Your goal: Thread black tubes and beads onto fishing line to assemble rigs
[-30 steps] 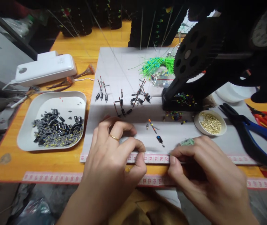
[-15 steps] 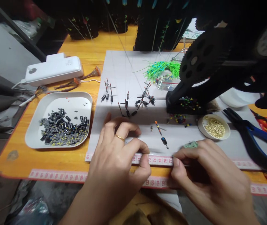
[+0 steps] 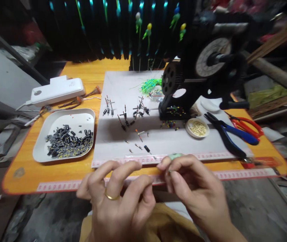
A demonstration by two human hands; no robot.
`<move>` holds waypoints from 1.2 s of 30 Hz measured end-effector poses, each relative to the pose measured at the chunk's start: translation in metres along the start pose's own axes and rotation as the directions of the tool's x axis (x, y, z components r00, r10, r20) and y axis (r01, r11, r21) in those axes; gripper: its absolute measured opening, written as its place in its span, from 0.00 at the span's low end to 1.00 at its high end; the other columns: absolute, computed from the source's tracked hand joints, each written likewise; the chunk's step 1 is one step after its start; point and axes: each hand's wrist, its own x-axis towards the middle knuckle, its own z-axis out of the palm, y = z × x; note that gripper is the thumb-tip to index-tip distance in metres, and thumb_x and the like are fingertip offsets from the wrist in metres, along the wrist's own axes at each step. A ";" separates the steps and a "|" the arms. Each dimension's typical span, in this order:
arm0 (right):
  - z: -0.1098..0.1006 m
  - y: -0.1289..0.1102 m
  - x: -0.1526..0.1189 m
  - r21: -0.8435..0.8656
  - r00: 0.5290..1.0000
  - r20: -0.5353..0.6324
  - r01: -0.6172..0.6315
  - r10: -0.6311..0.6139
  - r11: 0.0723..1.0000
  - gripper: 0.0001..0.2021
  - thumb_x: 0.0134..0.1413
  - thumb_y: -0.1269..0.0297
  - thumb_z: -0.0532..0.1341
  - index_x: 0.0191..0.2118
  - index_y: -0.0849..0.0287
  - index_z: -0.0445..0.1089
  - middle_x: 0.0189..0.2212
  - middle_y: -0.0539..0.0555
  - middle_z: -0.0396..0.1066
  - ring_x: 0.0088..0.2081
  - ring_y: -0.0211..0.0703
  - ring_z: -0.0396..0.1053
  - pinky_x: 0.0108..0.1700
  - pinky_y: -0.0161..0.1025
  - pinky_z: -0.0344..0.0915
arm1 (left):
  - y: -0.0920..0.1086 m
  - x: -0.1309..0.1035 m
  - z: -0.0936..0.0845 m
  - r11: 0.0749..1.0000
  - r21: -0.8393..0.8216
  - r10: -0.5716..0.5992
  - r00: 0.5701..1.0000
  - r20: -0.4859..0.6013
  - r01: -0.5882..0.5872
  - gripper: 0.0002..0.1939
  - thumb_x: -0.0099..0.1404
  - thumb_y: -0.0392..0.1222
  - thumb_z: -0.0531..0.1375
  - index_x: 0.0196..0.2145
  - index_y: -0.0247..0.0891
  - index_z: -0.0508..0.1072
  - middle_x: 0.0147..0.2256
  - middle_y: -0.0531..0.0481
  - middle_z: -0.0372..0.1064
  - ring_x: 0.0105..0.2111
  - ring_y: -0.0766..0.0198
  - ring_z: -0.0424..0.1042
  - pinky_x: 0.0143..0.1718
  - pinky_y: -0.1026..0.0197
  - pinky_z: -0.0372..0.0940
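Observation:
My left hand (image 3: pixel 123 198), with a ring on one finger, is over the table's front edge. Its thumb and index finger are pinched together; what they hold, if anything, is too small to make out. Close by on the right, my right hand (image 3: pixel 196 188) also pinches with thumb and index finger, a tiny dark speck showing at the tips. A pale green piece (image 3: pixel 175 156) shows just behind its fingers. Beyond both hands, a small black cylinder (image 3: pixel 146 149), an orange-tipped stick (image 3: pixel 138 134) and several tiny metal pieces (image 3: pixel 138 146) lie on the white board (image 3: pixel 118 151).
On the left, a white tray (image 3: pixel 36 148) holds many black and grey parts. Blue-black pliers (image 3: pixel 224 137), red-handled pliers (image 3: pixel 246 126) and a bowl (image 3: pixel 190 132) of gold bits lie right. A black geared machine (image 3: pixel 170 79) stands behind. Measuring tape (image 3: pixel 57 186) runs along the front edge.
Both hands have drawn back from the board's measuring tape towards my body, and closer together. Several tiny metal pieces now show on the board. The camera view has tilted up.

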 end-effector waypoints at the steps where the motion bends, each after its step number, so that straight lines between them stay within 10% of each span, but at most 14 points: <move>1: 0.006 -0.001 -0.003 0.218 0.994 0.054 -0.107 0.097 0.970 0.04 0.68 0.67 0.59 0.38 0.53 0.66 0.38 0.49 0.74 0.23 0.29 0.68 0.24 0.29 0.66 | 0.001 -0.007 -0.002 0.999 -0.042 -0.028 1.000 0.008 0.028 0.11 0.61 0.29 0.64 0.35 0.46 0.73 0.38 0.48 0.74 0.45 0.49 0.64 0.49 0.44 0.54; 5: 0.020 -0.004 -0.012 0.658 0.937 0.279 -0.346 0.211 0.669 0.06 0.67 0.62 0.61 0.38 0.54 0.65 0.33 0.48 0.75 0.26 0.30 0.75 0.25 0.26 0.69 | -0.002 -0.023 -0.012 0.966 -0.248 -0.041 0.989 0.141 0.075 0.11 0.63 0.28 0.62 0.37 0.44 0.74 0.39 0.49 0.74 0.43 0.55 0.66 0.47 0.51 0.57; 8: 0.022 -0.007 -0.020 0.688 0.937 0.284 -0.346 0.202 0.638 0.06 0.66 0.64 0.63 0.38 0.57 0.67 0.31 0.47 0.75 0.28 0.30 0.77 0.29 0.25 0.71 | -0.004 -0.019 -0.021 0.845 -0.469 -0.128 0.947 0.293 0.259 0.10 0.67 0.30 0.60 0.42 0.44 0.74 0.44 0.49 0.74 0.46 0.58 0.71 0.47 0.56 0.64; 11: 0.022 -0.010 -0.028 0.666 0.948 0.266 -0.310 0.173 0.678 0.06 0.66 0.64 0.63 0.37 0.58 0.67 0.31 0.48 0.75 0.28 0.30 0.77 0.29 0.26 0.72 | 0.001 -0.006 -0.023 0.501 -0.660 -0.278 0.827 0.489 0.559 0.09 0.72 0.42 0.59 0.48 0.44 0.76 0.40 0.48 0.76 0.39 0.61 0.76 0.39 0.61 0.70; 14: 0.024 -0.012 -0.032 0.646 0.949 0.264 -0.308 0.174 0.698 0.09 0.65 0.62 0.64 0.36 0.59 0.65 0.29 0.48 0.75 0.26 0.30 0.75 0.28 0.27 0.71 | 0.010 0.005 -0.015 -0.017 -0.709 -0.172 0.697 0.697 0.705 0.11 0.70 0.50 0.62 0.42 0.42 0.78 0.22 0.56 0.67 0.21 0.67 0.71 0.21 0.66 0.68; 17: 0.025 -0.015 -0.031 0.558 0.931 0.270 -0.359 0.245 0.748 0.14 0.62 0.56 0.66 0.34 0.60 0.65 0.26 0.48 0.72 0.22 0.29 0.69 0.25 0.26 0.67 | 0.015 0.011 -0.005 -0.301 -0.674 -0.087 0.685 0.723 0.674 0.12 0.67 0.51 0.64 0.35 0.40 0.78 0.18 0.59 0.59 0.15 0.70 0.66 0.15 0.70 0.62; 24: 0.029 -0.030 -0.025 0.351 0.926 0.211 -0.372 0.314 0.860 0.21 0.55 0.47 0.68 0.29 0.59 0.62 0.22 0.46 0.65 0.22 0.29 0.60 0.26 0.29 0.61 | 0.009 0.024 0.002 -0.277 -0.788 -0.362 0.700 0.616 0.550 0.11 0.61 0.45 0.71 0.29 0.35 0.79 0.16 0.59 0.59 0.16 0.79 0.51 0.18 0.77 0.50; 32: 0.032 -0.025 -0.027 0.432 0.910 0.256 -0.409 0.326 0.803 0.21 0.56 0.47 0.67 0.30 0.58 0.60 0.23 0.45 0.66 0.21 0.28 0.61 0.26 0.29 0.62 | 0.002 0.003 -0.004 -0.368 -0.663 -0.232 0.626 0.745 0.652 0.20 0.65 0.58 0.64 0.44 0.40 0.83 0.32 0.46 0.78 0.14 0.77 0.55 0.17 0.69 0.62; 36: 0.028 -0.020 -0.028 0.417 0.908 0.264 -0.412 0.326 0.810 0.20 0.58 0.48 0.67 0.32 0.58 0.61 0.23 0.45 0.66 0.20 0.28 0.62 0.25 0.29 0.63 | 0.004 -0.010 -0.008 -0.374 -0.613 -0.172 0.598 0.783 0.696 0.21 0.65 0.58 0.64 0.42 0.38 0.83 0.18 0.54 0.66 0.18 0.70 0.60 0.23 0.64 0.69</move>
